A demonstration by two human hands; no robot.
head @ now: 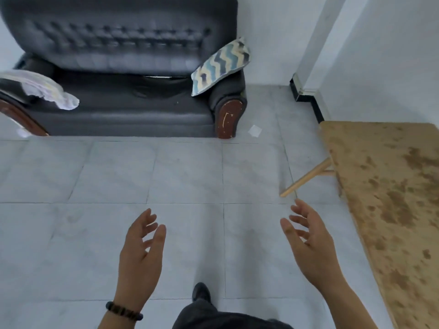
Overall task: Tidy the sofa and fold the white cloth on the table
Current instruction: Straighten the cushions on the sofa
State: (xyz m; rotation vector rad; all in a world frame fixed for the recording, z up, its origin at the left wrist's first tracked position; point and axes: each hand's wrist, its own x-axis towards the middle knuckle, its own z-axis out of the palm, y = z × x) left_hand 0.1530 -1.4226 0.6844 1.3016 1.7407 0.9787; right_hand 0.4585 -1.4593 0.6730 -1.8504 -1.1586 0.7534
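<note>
A dark grey tufted sofa [123,100] stands ahead at the upper left. A white cloth [45,87] lies crumpled over its left armrest and hangs onto the seat. A zigzag-patterned cushion [219,66] leans tilted on the right armrest. At the right edge stands a wooden table [389,186] with a stained top. My left hand [142,252] and my right hand [311,243] hover above the floor in the foreground, both holding nothing, fingers spread, far from the sofa.
Grey floor tiles [166,176] stretch between me and the sofa. A small scrap of paper [254,131] lies on the floor near the sofa's right armrest. A white wall corner [308,67] juts out behind the table. My shoe [201,292] shows below.
</note>
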